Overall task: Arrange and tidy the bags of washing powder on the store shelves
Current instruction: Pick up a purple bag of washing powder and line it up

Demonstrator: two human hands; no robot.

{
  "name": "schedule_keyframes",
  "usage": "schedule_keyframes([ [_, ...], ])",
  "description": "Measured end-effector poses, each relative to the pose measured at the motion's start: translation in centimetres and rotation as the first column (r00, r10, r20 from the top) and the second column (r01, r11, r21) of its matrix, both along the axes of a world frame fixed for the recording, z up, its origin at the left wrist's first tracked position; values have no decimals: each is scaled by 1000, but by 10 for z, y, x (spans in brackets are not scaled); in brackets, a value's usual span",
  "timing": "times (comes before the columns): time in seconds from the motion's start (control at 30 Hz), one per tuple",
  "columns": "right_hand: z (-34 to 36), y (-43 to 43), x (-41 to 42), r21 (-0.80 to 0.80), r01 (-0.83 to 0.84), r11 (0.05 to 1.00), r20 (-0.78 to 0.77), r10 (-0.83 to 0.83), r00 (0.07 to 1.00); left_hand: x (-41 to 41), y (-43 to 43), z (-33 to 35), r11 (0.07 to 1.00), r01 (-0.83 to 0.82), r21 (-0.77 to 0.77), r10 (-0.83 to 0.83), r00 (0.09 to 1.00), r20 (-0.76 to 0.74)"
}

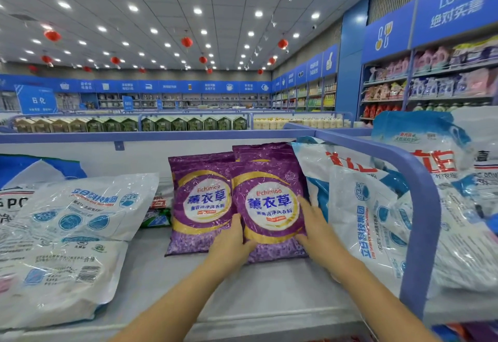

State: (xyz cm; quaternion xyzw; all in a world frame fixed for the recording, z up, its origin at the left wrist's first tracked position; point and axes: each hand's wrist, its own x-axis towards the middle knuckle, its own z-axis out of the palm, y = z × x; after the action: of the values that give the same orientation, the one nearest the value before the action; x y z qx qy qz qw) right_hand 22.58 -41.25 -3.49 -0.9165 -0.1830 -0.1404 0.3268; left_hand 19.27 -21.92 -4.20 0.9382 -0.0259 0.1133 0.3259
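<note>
**A:** Where does the glossy purple plastic bag of washing powder [269, 207] sit?

**B:** It lies label up in the middle of the white store shelf [242, 301], between both hands. The left hand [231, 244] pinches its 9 o'clock edge, fingers tucked into the seam and thumb across the front. The right hand [315, 228] lies flat against the 3 o'clock edge with its fingers straight.

**A:** Why hold it from both sides?

**B:** I'd say it's being squared up. A matching second purple bag [199, 201] lies touching it at 9 o'clock, and a third purple bag [258, 151] peeks out at 12, so the aim looks like a neat row.

**A:** And around them?

**B:** At 3 o'clock, large white-and-blue crinkled plastic sacks [358, 215] slump against the rounded blue shelf rail [420, 207], crowding the right hand. Farther off at 9 o'clock there's a small green packet [156, 217], then a big white sack with blue print [67, 234] lying flat. Those probably need straightening too.
</note>
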Motion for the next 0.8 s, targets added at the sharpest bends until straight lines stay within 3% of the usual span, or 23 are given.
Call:
schedule_keyframes([
  [0.07, -9, 8, -1, -140, 71, 988, -1, -72, 997, 9, 2, -3, 999, 16, -34, -16, 1000, -3],
  [0.13, -16, 15, -1, -182, 148, 972, 12, -148, 989, 12, 6, -3, 994, 49, -93, -50, 999, -10],
  [0.23, -16, 22, 1, -303, 295, 906, 258, -220, 941, 15, 8, -6, 972, 41, -230, -51, 998, -36],
  [0.3, -12, 25, 6, -311, 270, 911, 331, -162, 930, 17, 7, -6, 941, 53, -334, -70, 997, -39],
  [0.4, -13, 22, 18, -368, 141, 919, 250, -48, 967, 19, 3, -5, 921, 68, -384, -81, 997, -17],
  [0.63, -21, 13, 26, -409, 183, 894, 236, -90, 968, 11, 4, -4, 934, 3, -358, 17, 998, 52],
  [0.8, -6, 15, 22, -502, 144, 853, 118, -97, 988, -11, 18, 14, 965, -109, -237, 128, 990, 66],
])
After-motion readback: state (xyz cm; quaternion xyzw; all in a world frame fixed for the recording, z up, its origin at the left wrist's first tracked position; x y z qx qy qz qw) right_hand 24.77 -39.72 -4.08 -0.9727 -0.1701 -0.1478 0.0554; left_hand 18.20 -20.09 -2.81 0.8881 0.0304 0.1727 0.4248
